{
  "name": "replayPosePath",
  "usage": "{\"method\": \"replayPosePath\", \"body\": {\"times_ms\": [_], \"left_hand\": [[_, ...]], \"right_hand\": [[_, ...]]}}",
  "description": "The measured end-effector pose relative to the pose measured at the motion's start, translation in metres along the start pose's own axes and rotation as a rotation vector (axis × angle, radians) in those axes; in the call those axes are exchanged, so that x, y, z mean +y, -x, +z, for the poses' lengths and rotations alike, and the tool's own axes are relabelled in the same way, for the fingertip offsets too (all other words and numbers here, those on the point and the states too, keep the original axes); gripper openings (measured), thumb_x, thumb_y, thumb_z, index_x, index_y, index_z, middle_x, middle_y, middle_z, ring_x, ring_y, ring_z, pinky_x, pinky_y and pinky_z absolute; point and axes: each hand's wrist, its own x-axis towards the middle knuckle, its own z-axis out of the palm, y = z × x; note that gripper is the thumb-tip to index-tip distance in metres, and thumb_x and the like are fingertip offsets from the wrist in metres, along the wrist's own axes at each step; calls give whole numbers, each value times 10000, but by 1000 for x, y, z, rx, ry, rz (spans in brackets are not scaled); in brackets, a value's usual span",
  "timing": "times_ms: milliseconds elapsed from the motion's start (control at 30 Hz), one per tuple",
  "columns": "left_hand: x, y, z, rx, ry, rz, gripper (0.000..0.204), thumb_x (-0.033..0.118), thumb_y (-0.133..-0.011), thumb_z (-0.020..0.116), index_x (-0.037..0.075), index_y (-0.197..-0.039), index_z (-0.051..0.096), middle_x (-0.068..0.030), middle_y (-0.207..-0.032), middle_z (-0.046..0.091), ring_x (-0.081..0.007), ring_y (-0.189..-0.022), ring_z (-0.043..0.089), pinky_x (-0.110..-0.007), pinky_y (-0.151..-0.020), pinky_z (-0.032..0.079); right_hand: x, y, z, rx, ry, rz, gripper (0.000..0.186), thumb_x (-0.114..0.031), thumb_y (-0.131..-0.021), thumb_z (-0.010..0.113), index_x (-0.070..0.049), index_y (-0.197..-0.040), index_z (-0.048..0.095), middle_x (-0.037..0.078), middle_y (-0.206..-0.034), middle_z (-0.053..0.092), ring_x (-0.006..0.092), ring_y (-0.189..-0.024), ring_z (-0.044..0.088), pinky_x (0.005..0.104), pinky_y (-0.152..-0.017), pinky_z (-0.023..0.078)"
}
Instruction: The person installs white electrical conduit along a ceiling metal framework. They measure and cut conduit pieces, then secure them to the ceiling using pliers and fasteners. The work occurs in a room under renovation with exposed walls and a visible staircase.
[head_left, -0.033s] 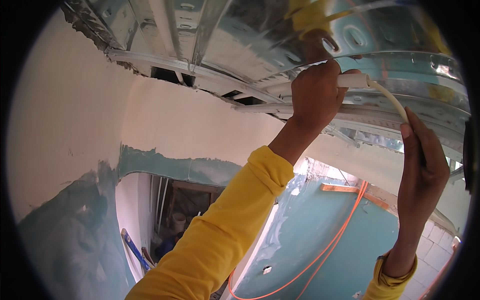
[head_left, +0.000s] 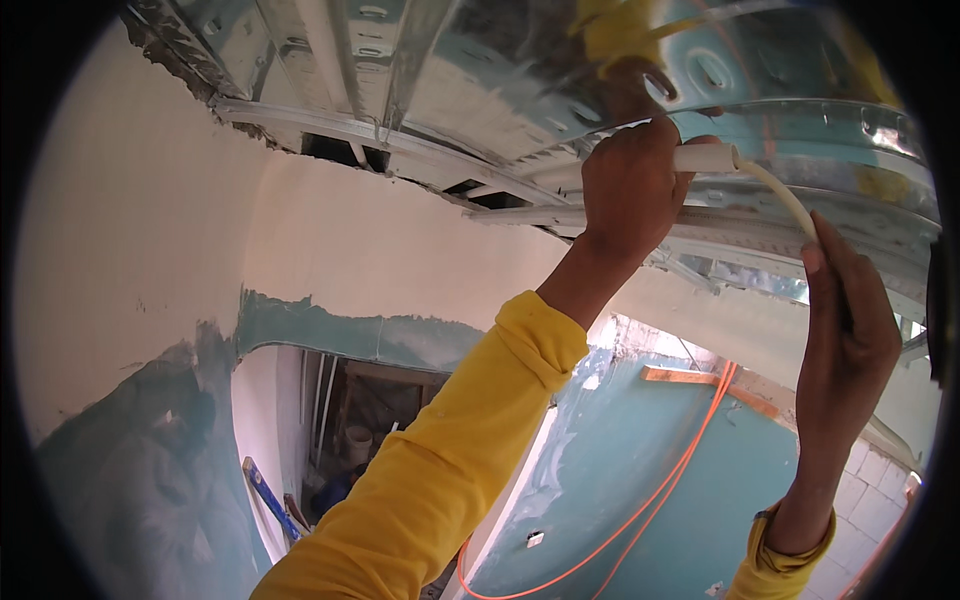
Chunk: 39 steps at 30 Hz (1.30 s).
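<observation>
My left hand point(head_left: 630, 195) is closed around a short white rigid conduit point(head_left: 708, 158) under the metal ceiling sheeting point(head_left: 560, 70). A cream flexible tube or cable point(head_left: 775, 182) comes out of the conduit's right end and arches down to my right hand point(head_left: 845, 330), whose thumb and fingers pinch it below and to the right. Both forearms are in rolled-up yellow sleeves. A pale metal channel point(head_left: 730, 225) runs behind both hands.
Metal framing point(head_left: 400, 135) crosses the ceiling at upper left, beside pale plastered walls point(head_left: 150, 250) with teal patches. Below are an opening point(head_left: 375, 400), a blue tool point(head_left: 265, 490), looped orange cables point(head_left: 690, 440), a wooden batten point(head_left: 680, 378) and white blockwork point(head_left: 850, 500) at lower right.
My left hand, the conduit and my right fingertips sit very slightly higher, with the same grips.
</observation>
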Motion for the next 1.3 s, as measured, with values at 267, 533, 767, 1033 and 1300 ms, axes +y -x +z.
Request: {"method": "replayPosePath", "body": {"times_ms": [267,533,767,1033,1300], "left_hand": [[-6,-7,7,52,-35,-9,289,269,-918,778,88,-789,592,-135,-631,624,-385,-616,652,-444,-550,501],[-27,-16,-10,-142,29,116,308,260,-951,737,89,-735,598,-121,-596,621,-346,-541,634,-405,-508,491],[-29,-6,-3,62,-87,134,342,272,-972,714,81,-720,585,-111,-571,605,-329,-462,574,-384,-452,454],[-38,-18,-9,-276,150,195,145,162,-833,760,52,-799,671,-140,-627,637,-335,-543,619,-400,-542,506],[-37,-6,-10,-149,206,137,325,313,-871,824,49,-948,651,-124,-689,662,-288,-582,652,-369,-567,529]], "right_hand": [[5,-19,-7,13,174,-247,243,-90,-1023,664,-33,-1249,730,82,-950,704,122,-841,642,252,-751,502],[14,-52,-38,-57,671,-698,189,-104,-1011,664,-45,-1185,710,101,-951,698,223,-850,683,333,-787,532],[-1,-76,-53,-159,427,-831,110,-247,-969,738,-182,-889,699,-49,-684,555,122,-458,497,302,-368,332],[18,-66,-54,-237,370,-669,183,-55,-988,662,-68,-1170,677,98,-937,664,234,-837,659,343,-727,509],[32,-86,-51,-253,365,-718,201,-23,-955,666,-80,-1148,669,91,-925,663,225,-790,660,349,-671,510]]}}
